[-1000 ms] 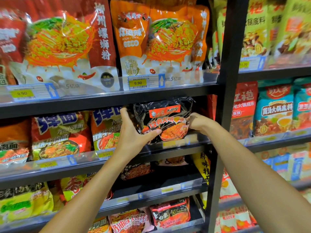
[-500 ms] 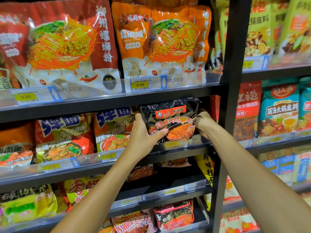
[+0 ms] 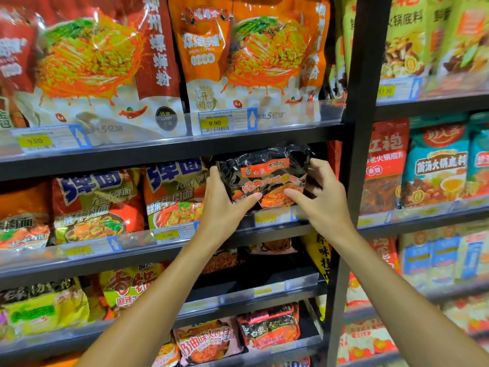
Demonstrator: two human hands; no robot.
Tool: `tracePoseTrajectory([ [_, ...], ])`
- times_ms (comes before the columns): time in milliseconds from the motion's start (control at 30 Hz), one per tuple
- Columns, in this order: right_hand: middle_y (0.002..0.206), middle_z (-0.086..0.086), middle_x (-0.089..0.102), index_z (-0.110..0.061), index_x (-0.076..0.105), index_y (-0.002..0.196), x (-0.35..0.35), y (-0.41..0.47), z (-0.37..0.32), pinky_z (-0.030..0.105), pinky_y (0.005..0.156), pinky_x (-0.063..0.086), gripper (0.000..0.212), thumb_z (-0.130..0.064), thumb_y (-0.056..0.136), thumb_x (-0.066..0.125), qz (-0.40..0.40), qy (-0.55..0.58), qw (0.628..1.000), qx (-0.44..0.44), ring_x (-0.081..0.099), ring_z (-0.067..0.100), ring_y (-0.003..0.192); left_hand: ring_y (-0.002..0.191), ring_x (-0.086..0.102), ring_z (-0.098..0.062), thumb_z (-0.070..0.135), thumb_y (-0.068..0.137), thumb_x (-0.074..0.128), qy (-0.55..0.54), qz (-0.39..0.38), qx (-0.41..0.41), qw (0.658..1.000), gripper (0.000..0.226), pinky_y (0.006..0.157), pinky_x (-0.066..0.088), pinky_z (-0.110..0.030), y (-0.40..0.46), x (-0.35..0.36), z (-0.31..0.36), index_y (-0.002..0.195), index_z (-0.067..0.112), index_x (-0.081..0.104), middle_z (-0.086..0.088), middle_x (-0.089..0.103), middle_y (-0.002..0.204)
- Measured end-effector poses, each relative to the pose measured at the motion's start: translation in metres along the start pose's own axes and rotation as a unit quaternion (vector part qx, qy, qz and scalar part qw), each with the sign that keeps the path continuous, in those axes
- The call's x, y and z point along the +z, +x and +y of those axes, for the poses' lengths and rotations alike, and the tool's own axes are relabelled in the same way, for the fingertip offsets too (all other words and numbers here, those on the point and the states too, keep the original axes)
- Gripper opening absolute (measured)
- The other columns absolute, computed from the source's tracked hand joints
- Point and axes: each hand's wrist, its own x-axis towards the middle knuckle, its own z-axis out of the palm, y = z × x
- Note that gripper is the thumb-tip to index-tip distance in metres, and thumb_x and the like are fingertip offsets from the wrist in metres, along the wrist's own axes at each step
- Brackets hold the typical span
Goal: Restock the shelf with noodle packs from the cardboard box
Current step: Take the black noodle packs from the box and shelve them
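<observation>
**Q:** Head view: where is the noodle pack, and how do your hands hold it?

**A:** The black noodle pack (image 3: pixel 264 176) sits at the right end of the middle shelf (image 3: pixel 158 250), just beside the dark upright post (image 3: pixel 362 128). My left hand (image 3: pixel 225 205) grips its left edge, thumb across the front. My right hand (image 3: pixel 321 197) grips its right edge, fingers curled behind, thumb on the printed bowl. Both hands are closed on the pack.

**Q:** Which relation decides the coming move?

**A:** The pack's long axis runs left to right, parallel to the shelf lip, and it lies straight ahead between my hands, equally near to each. I judge it needs pushing back into the slot, clear of the orange packs (image 3: pixel 169 197) at its left. The cardboard box is out of view.
</observation>
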Motion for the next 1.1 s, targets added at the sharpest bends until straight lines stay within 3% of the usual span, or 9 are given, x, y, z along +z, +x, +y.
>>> tracePoseTrajectory([
  [67, 0.12, -0.013, 0.065, -0.02, 0.054, 0.128, 0.003, 0.005, 0.004, 0.024, 0.1, 0.05, 0.057, -0.011, 0.08, 0.083, 0.006, -0.009, 1.0, -0.01, 0.06, -0.001, 0.115, 0.144, 0.018, -0.006, 0.038, 0.082, 0.079, 0.015, 0.008, 0.011, 1.0, 0.109, 0.104, 0.015, -0.016, 0.002, 0.001, -0.002, 0.157, 0.016, 0.003, -0.001, 0.019, 0.161],
  [200, 0.113, -0.018, 0.063, -0.023, 0.056, 0.121, 0.009, 0.005, 0.005, 0.004, 0.089, 0.042, 0.052, -0.016, 0.079, 0.084, 0.04, -0.032, 0.999, -0.014, 0.057, -0.012, 0.106, 0.143, 0.019, -0.011, 0.045, 0.084, 0.075, 0.057, 0.051, 0.054, 0.996, 0.103, 0.106, 0.018, -0.02, -0.006, 0.003, -0.008, 0.156, 0.021, 0.005, 0.001, 0.023, 0.152],
  [367, 0.104, -0.015, 0.065, -0.024, 0.055, 0.109, 0.012, 0.006, 0.008, 0.012, 0.085, 0.048, 0.042, -0.015, 0.079, 0.083, 0.038, -0.038, 0.998, -0.018, 0.061, -0.003, 0.1, 0.137, 0.02, -0.009, 0.041, 0.088, 0.071, 0.087, 0.126, 0.114, 0.982, 0.078, 0.11, 0.025, -0.028, -0.019, 0.007, -0.031, 0.149, 0.026, 0.024, 0.005, 0.023, 0.145],
  [500, 0.101, -0.017, 0.063, -0.029, 0.05, 0.103, 0.011, 0.007, 0.012, 0.02, 0.084, 0.046, 0.042, -0.022, 0.079, 0.084, 0.035, -0.074, 0.997, -0.006, 0.059, 0.0, 0.098, 0.114, 0.052, -0.02, 0.029, 0.086, 0.076, 0.067, 0.147, 0.128, 0.978, 0.059, 0.096, 0.048, -0.028, -0.013, 0.007, -0.032, 0.132, 0.031, 0.038, 0.013, 0.022, 0.137],
  [600, 0.103, -0.012, 0.06, -0.026, 0.047, 0.108, 0.014, 0.006, 0.014, 0.023, 0.083, 0.043, 0.045, -0.026, 0.08, 0.083, 0.039, -0.105, 0.994, 0.011, 0.054, 0.004, 0.097, 0.099, 0.059, -0.018, 0.027, 0.084, 0.077, 0.09, 0.137, 0.12, 0.979, 0.055, 0.085, 0.054, -0.033, -0.003, 0.005, -0.023, 0.124, 0.028, 0.04, 0.01, 0.025, 0.131],
  [767, 0.1, -0.012, 0.062, -0.029, 0.041, 0.116, 0.012, 0.008, 0.013, 0.028, 0.078, 0.046, 0.053, -0.032, 0.081, 0.082, -0.02, -0.148, 0.989, 0.014, 0.057, 0.009, 0.093, 0.079, 0.061, -0.011, 0.03, 0.087, 0.074, 0.118, 0.07, 0.104, 0.985, 0.046, 0.071, 0.054, -0.039, -0.007, -0.008, -0.027, 0.109, 0.035, 0.034, 0.008, 0.056, 0.103],
  [933, 0.076, -0.012, 0.052, -0.024, 0.045, 0.11, 0.005, 0.014, 0.016, 0.032, 0.054, 0.037, 0.042, -0.057, 0.09, 0.062, -0.141, -0.246, 0.959, 0.026, 0.049, 0.009, 0.065, 0.093, 0.064, -0.019, 0.044, 0.093, 0.062, 0.247, 0.041, 0.095, 0.963, 0.053, 0.074, 0.055, -0.038, -0.01, -0.022, -0.041, 0.133, 0.019, 0.037, 0.002, 0.064, 0.106],
  [1000, 0.076, -0.011, 0.053, -0.027, 0.042, 0.098, 0.005, 0.016, 0.019, 0.03, 0.051, 0.032, 0.036, -0.058, 0.09, 0.06, -0.13, -0.265, 0.955, 0.022, 0.049, 0.011, 0.065, 0.095, 0.064, -0.021, 0.043, 0.094, 0.061, 0.265, 0.048, 0.096, 0.958, 0.066, 0.077, 0.055, -0.041, -0.009, -0.017, -0.041, 0.144, 0.015, 0.029, -0.002, 0.064, 0.109],
  [1100, 0.081, -0.004, 0.061, -0.032, 0.037, 0.087, 0.007, 0.017, 0.023, 0.036, 0.056, 0.042, 0.038, -0.061, 0.087, 0.061, -0.105, -0.264, 0.959, 0.019, 0.058, 0.021, 0.076, 0.103, 0.062, -0.021, 0.034, 0.094, 0.064, 0.223, 0.071, 0.117, 0.965, 0.074, 0.083, 0.055, -0.041, -0.01, -0.01, -0.037, 0.151, 0.016, 0.022, -0.004, 0.05, 0.132],
])
